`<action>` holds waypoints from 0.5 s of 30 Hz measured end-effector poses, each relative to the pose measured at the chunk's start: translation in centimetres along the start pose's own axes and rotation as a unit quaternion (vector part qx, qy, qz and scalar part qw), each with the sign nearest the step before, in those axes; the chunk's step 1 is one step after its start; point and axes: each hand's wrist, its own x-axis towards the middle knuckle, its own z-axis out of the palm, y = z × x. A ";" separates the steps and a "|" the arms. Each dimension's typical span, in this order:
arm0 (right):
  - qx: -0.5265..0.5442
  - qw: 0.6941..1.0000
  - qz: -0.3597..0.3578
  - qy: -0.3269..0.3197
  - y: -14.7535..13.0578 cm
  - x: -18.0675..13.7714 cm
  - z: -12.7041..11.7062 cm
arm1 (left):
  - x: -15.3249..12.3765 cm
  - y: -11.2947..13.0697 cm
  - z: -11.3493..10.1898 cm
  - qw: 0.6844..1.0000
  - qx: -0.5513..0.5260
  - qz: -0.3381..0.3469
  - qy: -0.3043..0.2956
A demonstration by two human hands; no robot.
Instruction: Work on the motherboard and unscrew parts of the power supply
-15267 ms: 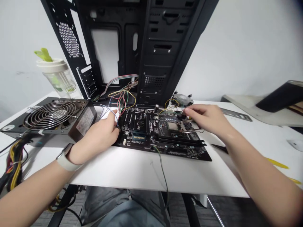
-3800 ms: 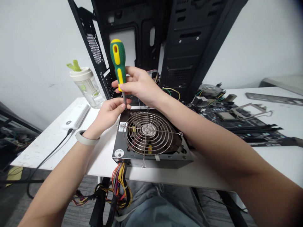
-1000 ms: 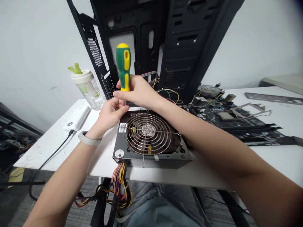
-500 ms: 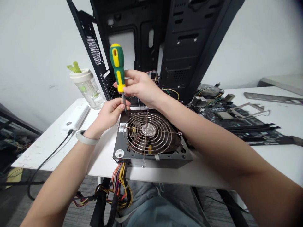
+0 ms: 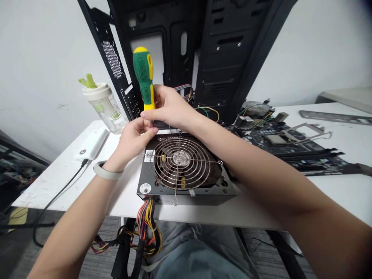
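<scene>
Right hand (image 5: 171, 106) pinching one green-and-yellow screwdriver (image 5: 143, 73) near-upright by its lower handle; left hand (image 5: 132, 135) pinching round its shaft.
The hidden tip is at the far-left corner of one power supply (image 5: 181, 159); beyond, on the table (image 5: 43, 186), stand one lidded cup (image 5: 101, 106), contents unclear, and, rightward, one motherboard (image 5: 302, 155).

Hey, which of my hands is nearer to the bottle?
Left. Your left hand is just to the right of the bottle; your right hand is farther right, holding the screwdriver.
</scene>
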 end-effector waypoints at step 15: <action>0.112 0.993 0.024 -0.026 0.2 0.1 -0.3 | -0.3 0.9 -1.2 0.996 0.062 0.004 -0.064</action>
